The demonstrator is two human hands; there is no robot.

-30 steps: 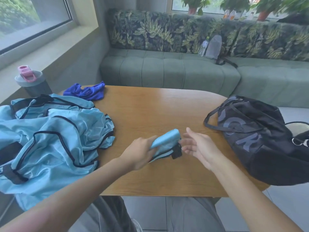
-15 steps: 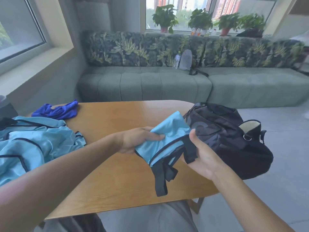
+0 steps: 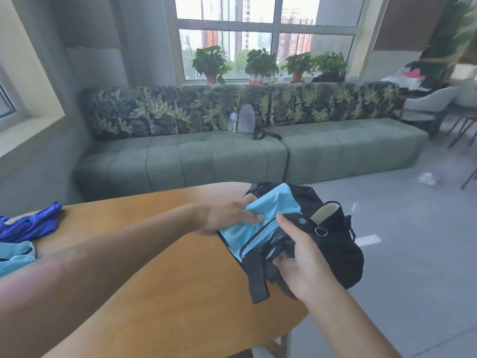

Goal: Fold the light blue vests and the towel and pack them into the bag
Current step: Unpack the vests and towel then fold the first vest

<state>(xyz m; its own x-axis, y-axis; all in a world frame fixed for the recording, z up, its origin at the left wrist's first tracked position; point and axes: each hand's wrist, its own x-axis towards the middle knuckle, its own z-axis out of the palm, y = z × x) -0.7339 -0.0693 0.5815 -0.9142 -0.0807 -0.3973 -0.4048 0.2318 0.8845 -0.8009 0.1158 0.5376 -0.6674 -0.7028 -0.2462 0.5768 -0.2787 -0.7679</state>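
As I hold the folded vest [image 3: 268, 218] above the near edge of the surface [image 3: 160, 270], just in front of the black bag [image 3: 340, 244], my left hand [image 3: 227, 218] pinches its left end with thumb on top, and my right hand [image 3: 302, 259] curls around its right end and the dark straps that hang below. The bag lies at the right end of the surface with its mouth turned toward me, though the vest hides most of the opening. To do this well, I judge, I should keep the fold pressed flat, gather the loose straps under it so they do not snag on the rim, and slide the bundle in level rather than drop it. More vests [image 3: 15, 257] lie heaped at the far left, and the towel [image 3: 33, 223] beside them, both seemingly not yet folded.
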